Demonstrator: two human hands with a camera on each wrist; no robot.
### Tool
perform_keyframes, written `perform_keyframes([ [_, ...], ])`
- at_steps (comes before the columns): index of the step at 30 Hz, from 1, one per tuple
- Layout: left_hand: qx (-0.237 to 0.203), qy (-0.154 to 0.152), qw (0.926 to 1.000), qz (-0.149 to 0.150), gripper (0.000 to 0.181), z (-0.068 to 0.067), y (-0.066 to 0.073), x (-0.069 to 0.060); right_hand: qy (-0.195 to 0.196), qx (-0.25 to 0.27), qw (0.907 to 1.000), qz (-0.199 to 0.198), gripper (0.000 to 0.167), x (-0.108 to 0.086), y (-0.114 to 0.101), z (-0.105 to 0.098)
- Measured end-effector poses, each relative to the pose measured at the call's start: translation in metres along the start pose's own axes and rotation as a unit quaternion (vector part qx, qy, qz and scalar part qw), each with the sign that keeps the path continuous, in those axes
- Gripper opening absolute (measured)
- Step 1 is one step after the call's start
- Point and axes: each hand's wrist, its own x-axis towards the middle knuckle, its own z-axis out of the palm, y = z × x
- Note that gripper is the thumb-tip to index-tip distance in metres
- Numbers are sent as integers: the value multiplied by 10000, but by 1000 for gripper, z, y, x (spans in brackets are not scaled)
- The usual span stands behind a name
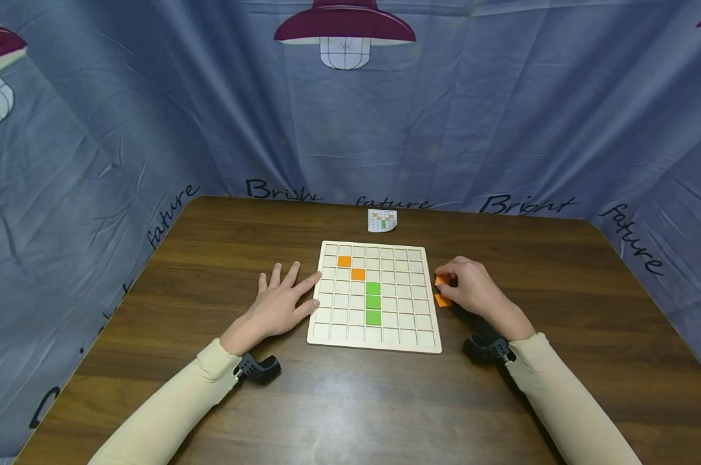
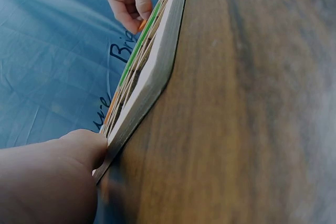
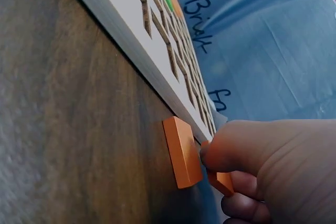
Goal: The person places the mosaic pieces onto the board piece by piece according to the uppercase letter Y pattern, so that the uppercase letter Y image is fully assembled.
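Observation:
A pale wooden grid board [image 1: 406, 323] lies flat on the table. Two orange tiles [image 1: 344, 261] sit diagonally in its upper left cells, above a column of three green tiles [image 1: 373, 302]. My left hand [image 1: 277, 302] rests spread, with thumb and forefinger touching the board's left edge. Just past the right edge, my right hand [image 1: 472, 287] pinches an orange square tile [image 3: 220, 181] between thumb and fingers. Beside it on the table lies a second orange tile [image 3: 182, 153], apart from the fingers. Part of the held tile is hidden by the thumb.
Behind the board lies a small paper card [image 1: 382, 221] printed with a coloured grid pattern. The brown wooden table [image 1: 338, 400] ends at a blue curtain [image 1: 472, 129] at the back and sides. Dark bands [image 1: 260, 368] sit on both wrists.

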Motion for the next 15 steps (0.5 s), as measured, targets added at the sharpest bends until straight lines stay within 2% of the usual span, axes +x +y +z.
perform_keyframes([
  [8, -11, 7, 10000, -11, 60, 0, 0, 0, 120, 170, 9998, -44, 26, 6, -3, -2],
  [15, -54, 11, 10000, -26, 60, 0, 0, -1, -80, 397, 9991, -99, 29, 23, -21, 0],
])
